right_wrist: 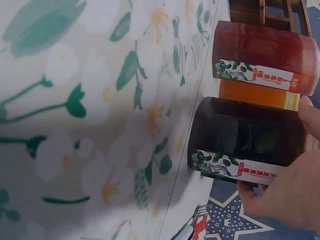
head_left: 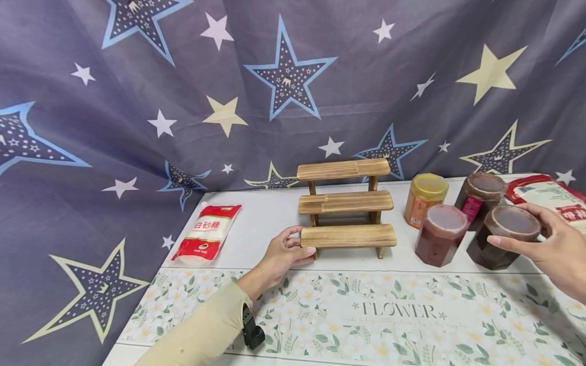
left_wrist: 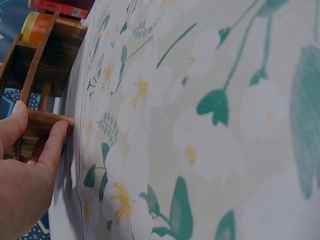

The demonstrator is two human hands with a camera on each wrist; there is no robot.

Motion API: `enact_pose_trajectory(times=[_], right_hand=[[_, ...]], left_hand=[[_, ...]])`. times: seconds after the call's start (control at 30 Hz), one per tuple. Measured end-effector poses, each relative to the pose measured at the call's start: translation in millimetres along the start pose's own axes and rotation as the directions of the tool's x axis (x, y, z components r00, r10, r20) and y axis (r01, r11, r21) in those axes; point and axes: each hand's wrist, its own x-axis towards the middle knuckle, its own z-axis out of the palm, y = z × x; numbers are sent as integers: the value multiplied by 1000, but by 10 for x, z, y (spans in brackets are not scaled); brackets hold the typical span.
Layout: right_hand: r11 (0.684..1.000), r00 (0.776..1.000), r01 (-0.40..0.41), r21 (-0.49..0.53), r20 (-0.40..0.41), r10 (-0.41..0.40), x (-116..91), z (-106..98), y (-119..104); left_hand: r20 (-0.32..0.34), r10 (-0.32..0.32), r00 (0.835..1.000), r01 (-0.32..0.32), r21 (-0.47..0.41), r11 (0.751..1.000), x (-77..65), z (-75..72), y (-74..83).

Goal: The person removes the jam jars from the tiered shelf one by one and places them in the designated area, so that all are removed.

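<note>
In the head view a three-step wooden rack (head_left: pixel 348 236) stands mid-table. My left hand (head_left: pixel 283 258) grips the left end of its lowest step; the left wrist view has the thumb and a finger (left_wrist: pixel 53 145) on the wood. On the right, my right hand (head_left: pixel 556 249) holds a dark-filled jar (head_left: pixel 492 249) around its upper part, thumb in front and fingers behind. Close beside that jar stand a red-filled jar (head_left: pixel 440 239), a yellow-lidded jar (head_left: pixel 420 206) and another dark jar (head_left: pixel 473 195). All the jars are upright.
A red-and-white bag of white sugar (head_left: pixel 206 234) lies at the table's left. Another red-and-white bag (head_left: pixel 549 195) lies behind the right hand. A fork (right_wrist: pixel 201 211) shows low in the right wrist view. A star-patterned curtain (head_left: pixel 293 137) hangs behind the floral-printed cloth (head_left: pixel 320 310).
</note>
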Motion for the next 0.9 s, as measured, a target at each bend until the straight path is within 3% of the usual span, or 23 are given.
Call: enact_pose_trajectory(times=[0.53, 0.63, 0.73, 0.83, 0.9], right_hand=[[999, 993, 9, 43, 117, -14, 87, 37, -14], [998, 984, -5, 65, 177, -6, 108, 14, -80], [998, 982, 14, 62, 187, -25, 133, -29, -224], [996, 988, 82, -15, 132, -80, 152, -94, -436], [987, 985, 142, -78, 109, -133, 153, -153, -576]], left_hand=[[-12, -2, 1000, 3, 22, 1000, 4, -58, -9], [-17, 0, 1000, 1, 23, 1000, 6, -64, -14], [-22, -3, 1000, 3, 32, 999, -4, -60, -10], [-32, -2, 999, 6, 144, 990, -51, -63, 26], [-40, 32, 999, -18, 323, 946, -108, -70, 81]])
